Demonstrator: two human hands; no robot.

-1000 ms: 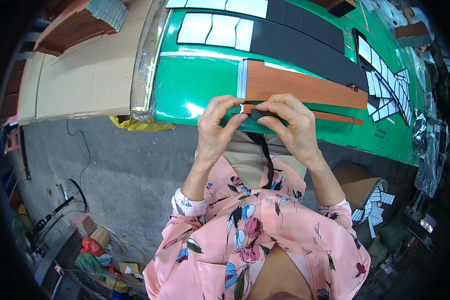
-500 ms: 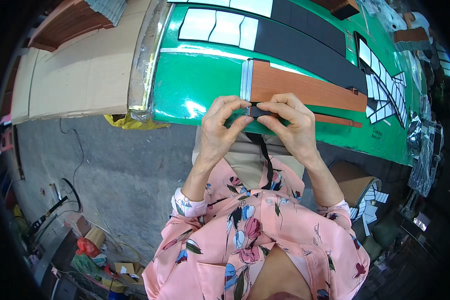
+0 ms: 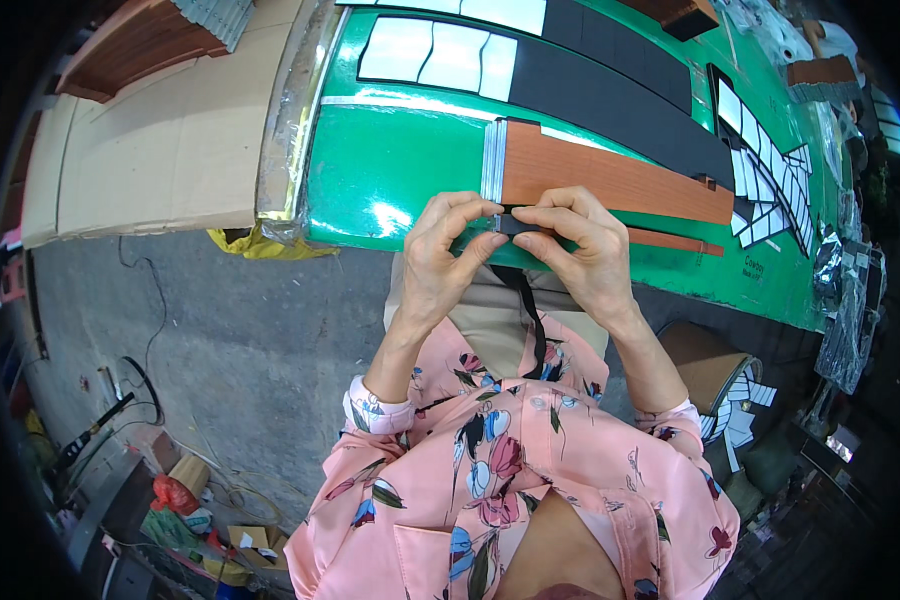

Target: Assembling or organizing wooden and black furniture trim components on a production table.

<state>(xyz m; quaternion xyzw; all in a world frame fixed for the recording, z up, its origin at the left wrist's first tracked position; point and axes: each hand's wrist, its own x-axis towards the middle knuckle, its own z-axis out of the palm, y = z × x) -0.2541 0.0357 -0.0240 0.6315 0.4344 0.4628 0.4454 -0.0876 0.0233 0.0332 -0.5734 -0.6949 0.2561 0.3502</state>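
Near the front edge of the green table (image 3: 360,190), both my hands are closed in a pinch around one small black strip (image 3: 510,223). My left hand (image 3: 438,250) grips its left end between thumb and forefinger, where a pale sliver shows. On the right end, my right hand (image 3: 585,245) pinches with thumb and fingers, partly hiding the piece. Just beyond my fingers lies a stack of wood-grain boards (image 3: 610,172) with a pale, layered left end. A narrow wood-grain strip (image 3: 675,241) lies to the right of my right hand.
Black sheets (image 3: 610,105), partly covered with white pieces (image 3: 450,55), lie farther back. White scraps (image 3: 770,190) are heaped at the table's right. Cardboard (image 3: 160,130) covers a surface at left. A round bin (image 3: 705,365) with white scraps stands at right; a cable (image 3: 155,290) crosses the floor.
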